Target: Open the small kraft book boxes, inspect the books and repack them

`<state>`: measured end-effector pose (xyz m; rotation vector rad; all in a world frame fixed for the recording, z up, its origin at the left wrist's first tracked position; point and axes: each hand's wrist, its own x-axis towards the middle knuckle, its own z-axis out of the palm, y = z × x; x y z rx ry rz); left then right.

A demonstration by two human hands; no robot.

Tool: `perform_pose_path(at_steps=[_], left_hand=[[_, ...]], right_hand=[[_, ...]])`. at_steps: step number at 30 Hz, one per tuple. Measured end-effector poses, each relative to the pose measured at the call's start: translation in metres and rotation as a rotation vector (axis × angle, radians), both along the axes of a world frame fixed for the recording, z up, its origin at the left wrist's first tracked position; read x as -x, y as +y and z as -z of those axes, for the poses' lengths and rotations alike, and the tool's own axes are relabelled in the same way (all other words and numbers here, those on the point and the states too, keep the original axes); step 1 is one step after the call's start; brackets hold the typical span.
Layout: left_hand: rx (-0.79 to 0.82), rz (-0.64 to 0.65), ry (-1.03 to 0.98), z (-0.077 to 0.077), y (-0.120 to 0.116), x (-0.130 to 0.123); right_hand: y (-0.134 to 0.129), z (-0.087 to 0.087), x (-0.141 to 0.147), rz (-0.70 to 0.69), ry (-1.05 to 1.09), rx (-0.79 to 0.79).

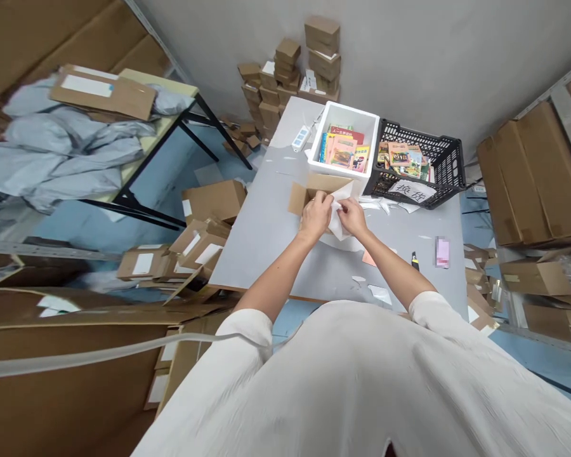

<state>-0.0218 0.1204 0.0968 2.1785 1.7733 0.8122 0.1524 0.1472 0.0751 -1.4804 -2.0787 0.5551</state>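
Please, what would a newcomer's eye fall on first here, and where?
Most likely the white bin of colourful books, on the far side of the table, with a black crate to its right. Just nearer, the left hand and right hand pinch a white sheet over an open box.

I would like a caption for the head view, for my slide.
Left hand and right hand grip a white sheet at an open cardboard box on a grey table.

Hands (pixel 316 214) seemingly hide much of the box (pixel 297 198).
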Motion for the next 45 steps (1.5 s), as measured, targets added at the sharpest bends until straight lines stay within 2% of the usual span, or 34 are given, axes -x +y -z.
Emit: perform_pose_path(at_steps=[4, 6, 11, 15, 18, 23, 27, 29, 31, 34, 36, 41, 45], left_hand=[[0.063, 0.036, 0.026, 0.023, 0.009, 0.014], [0.119, 0.041, 0.039, 0.034, 0.013, 0.017], [0.230, 0.002, 0.093, 0.058, 0.028, 0.018], [0.269, -0.073, 0.038, 0.069, 0.043, 0.017], [0.261, -0.062, 0.023, 0.072, 0.049, 0.018], [0.227, 0.079, 0.071, 0.069, 0.042, 0.019], [0.297, 0.159, 0.207, 0.063, 0.033, 0.020], [0.341, 0.156, 0.283, 0.060, 0.033, 0.020], [0.380, 0.100, 0.334, 0.057, 0.036, 0.020], [0.393, 0.018, 0.325, 0.054, 0.039, 0.015], [0.367, 0.011, 0.288, 0.051, 0.038, 0.010], [0.274, 0.046, 0.217, 0.039, 0.027, -0.009], [0.195, 0.115, 0.195, 0.027, 0.016, -0.031]], right_hand=[[0.012, 0.014, 0.015, -0.081, -0.100, 0.136], [0.013, 0.016, 0.017, -0.076, -0.149, 0.174], [-0.008, 0.004, 0.009, 0.066, -0.295, 0.104], [-0.024, -0.004, 0.002, -0.066, -0.284, 0.193], [-0.022, -0.002, 0.001, -0.106, -0.363, 0.261], [0.002, 0.009, 0.011, -0.175, -0.518, 0.287], [0.013, 0.015, 0.019, -0.197, -0.546, 0.270], [0.013, 0.016, 0.019, -0.188, -0.535, 0.248], [0.012, 0.015, 0.015, -0.144, -0.499, 0.207], [0.009, 0.013, 0.004, -0.076, -0.418, 0.152], [0.006, 0.012, -0.005, -0.056, -0.372, 0.135], [-0.002, 0.012, -0.031, 0.004, -0.314, 0.119], [-0.012, 0.016, -0.065, 0.089, -0.272, 0.083]])
